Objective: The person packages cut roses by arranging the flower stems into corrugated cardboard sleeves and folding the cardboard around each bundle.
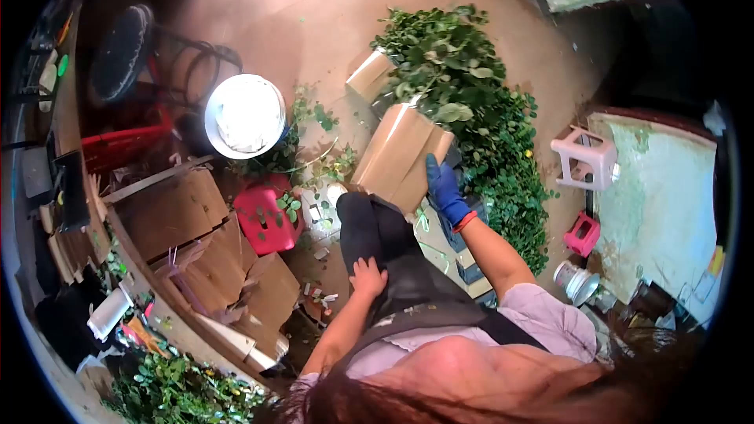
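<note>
A bundle of leafy green stems wrapped in brown cardboard lies slanted above my knees, with a shiny, clear film over part of the cardboard. My right hand, in a blue glove with a red cuff, is closed on the cardboard's right edge. Bare and resting on my dark-clad thigh, my left hand has its fingers apart and holds nothing. Past the bundle, a second cardboard wrap lies beside a heap of green foliage that runs down the right side.
A white round-topped bucket and red stool stand to the left. Flattened cardboard is stacked by the curved bench. On the right are a pink stool, a small red stool and a pale table.
</note>
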The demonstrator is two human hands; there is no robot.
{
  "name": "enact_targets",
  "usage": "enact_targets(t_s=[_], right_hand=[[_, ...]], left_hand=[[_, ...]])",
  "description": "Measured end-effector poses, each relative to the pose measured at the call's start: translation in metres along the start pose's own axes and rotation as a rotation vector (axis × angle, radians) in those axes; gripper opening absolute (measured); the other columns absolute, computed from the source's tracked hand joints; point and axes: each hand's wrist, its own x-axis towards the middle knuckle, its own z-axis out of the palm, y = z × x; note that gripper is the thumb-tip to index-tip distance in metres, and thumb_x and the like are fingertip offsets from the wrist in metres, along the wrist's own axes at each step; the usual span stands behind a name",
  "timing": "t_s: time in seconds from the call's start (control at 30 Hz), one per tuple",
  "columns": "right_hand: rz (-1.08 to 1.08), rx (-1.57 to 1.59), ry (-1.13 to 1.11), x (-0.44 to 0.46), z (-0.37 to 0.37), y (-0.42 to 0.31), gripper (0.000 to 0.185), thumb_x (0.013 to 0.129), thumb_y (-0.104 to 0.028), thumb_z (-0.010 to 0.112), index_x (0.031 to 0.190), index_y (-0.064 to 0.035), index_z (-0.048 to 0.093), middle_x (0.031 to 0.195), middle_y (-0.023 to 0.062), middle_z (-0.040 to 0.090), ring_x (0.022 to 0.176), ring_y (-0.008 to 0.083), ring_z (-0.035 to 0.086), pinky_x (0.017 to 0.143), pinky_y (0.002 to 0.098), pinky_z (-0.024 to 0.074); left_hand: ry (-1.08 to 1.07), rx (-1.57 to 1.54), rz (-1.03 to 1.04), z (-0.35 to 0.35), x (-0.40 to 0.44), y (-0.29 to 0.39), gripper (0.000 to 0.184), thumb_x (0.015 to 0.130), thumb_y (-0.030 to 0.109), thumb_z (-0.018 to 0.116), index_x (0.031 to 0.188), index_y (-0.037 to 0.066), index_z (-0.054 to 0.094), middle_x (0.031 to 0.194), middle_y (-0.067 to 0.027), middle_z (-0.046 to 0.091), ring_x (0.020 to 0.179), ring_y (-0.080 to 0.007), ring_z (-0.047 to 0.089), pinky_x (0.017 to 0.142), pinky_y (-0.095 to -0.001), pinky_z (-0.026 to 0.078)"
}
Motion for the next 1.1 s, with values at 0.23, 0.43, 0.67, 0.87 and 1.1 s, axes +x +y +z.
enact_targets(t_s=[0.23, 0.43, 0.67, 0.87, 1.1], right_hand=[[-0.351, 0.267, 0.102, 0.209, 0.074, 0.009, 0.048, 0.106, -0.039, 0.048, 0.121, 0.0057, 0.058, 0.104, 0.0125, 0.067, 0.095, 0.0188, 0.059, 0.085, 0.0352, 0.0491], [-0.522, 0.207, 0.301, 0.386, 0.175, -0.035, 0.065, 0.103, -0.052, 0.047, 0.109, 0.0107, 0.062, 0.093, 0.0267, 0.069, 0.086, 0.0324, 0.066, 0.077, 0.0421, 0.0495], [-0.333, -0.055, 0.541, 0.535, 0.262, -0.012, 0.072, 0.098, -0.060, 0.049, 0.098, 0.0107, 0.064, 0.092, 0.0331, 0.068, 0.090, 0.0495, 0.066, 0.078, 0.0513, 0.0522], [-0.441, -0.448, 0.409, 0.501, 0.283, 0.046, 0.047, 0.088, -0.026, 0.057, 0.127, 0.0006, 0.058, 0.128, 0.0329, 0.057, 0.112, 0.0459, 0.060, 0.097, 0.0517, 0.0487], [-0.944, -0.617, -0.009, 0.321, 0.250, 0.195, 0.035, 0.085, -0.024, 0.065, 0.109, 0.0010, 0.063, 0.107, 0.0251, 0.063, 0.102, 0.0425, 0.060, 0.087, 0.0511, 0.0503]], left_hand=[[0.233, -0.068, -0.017, -0.008, 0.073, -0.026, 0.064, 0.085, 0.046, 0.066, 0.138, 0.012, 0.054, 0.153, -0.0224, 0.034, 0.142, -0.0427, 0.030, 0.108, -0.0566, 0.038], [0.413, -0.220, 0.095, -0.040, 0.097, -0.046, 0.039, 0.080, 0.030, 0.072, 0.115, 0.014, 0.068, 0.145, -0.0173, 0.045, 0.138, -0.0411, 0.036, 0.110, -0.0541, 0.035], [0.548, -0.271, 0.105, -0.061, 0.125, -0.064, 0.034, 0.078, 0.023, 0.071, 0.111, 0.015, 0.071, 0.143, -0.0146, 0.049, 0.136, -0.0432, 0.039, 0.108, -0.0547, 0.035], [0.569, -0.265, 0.118, -0.068, 0.126, -0.066, 0.033, 0.077, 0.023, 0.071, 0.109, 0.015, 0.071, 0.142, -0.0136, 0.049, 0.134, -0.0428, 0.042, 0.104, -0.0546, 0.039], [0.548, -0.397, 0.048, -0.057, 0.099, -0.045, 0.028, 0.079, 0.020, 0.073, 0.106, 0.014, 0.070, 0.139, -0.0139, 0.051, 0.132, -0.0397, 0.044, 0.104, -0.0510, 0.042]])
